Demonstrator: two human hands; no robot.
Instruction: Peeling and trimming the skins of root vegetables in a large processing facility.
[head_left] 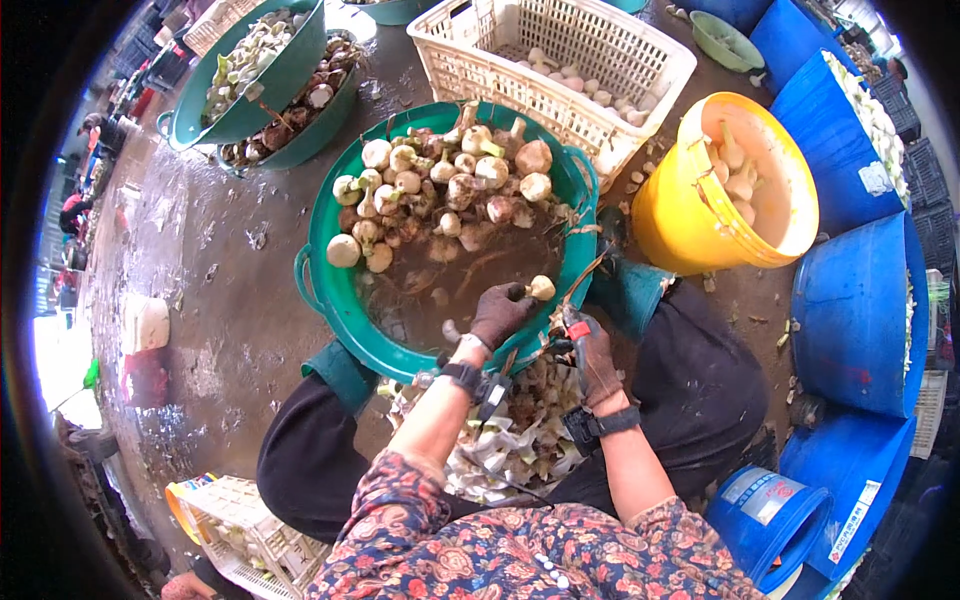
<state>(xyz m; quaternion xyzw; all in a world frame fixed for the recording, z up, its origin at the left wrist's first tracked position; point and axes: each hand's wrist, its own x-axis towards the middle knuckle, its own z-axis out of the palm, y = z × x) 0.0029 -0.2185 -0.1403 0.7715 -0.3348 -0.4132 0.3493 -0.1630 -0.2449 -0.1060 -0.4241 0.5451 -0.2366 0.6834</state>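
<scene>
A wide green tub (320, 270) stands before me, with a heap of garlic bulbs (462, 190) at its far side and murky brown water nearer me. My left hand (500, 318), in a dark glove, is closed with a pale garlic bulb (540, 288) at its fingertips, over the near right part of the tub. Just beyond the tub's near right rim, my gloved right hand (594, 362) is closed too. Something red (578, 330) shows at its fingers; the rest of what it grips is hidden. Dry stalks and roots lie close to both hands.
White peelings (510, 440) are piled between my knees. A yellow bucket (665, 215) with stemmed bulbs stands right; a cream crate (600, 130) with bulbs stands beyond the tub. Blue barrels (850, 320) line the right side, and green basins (285, 75) sit far left on wet floor.
</scene>
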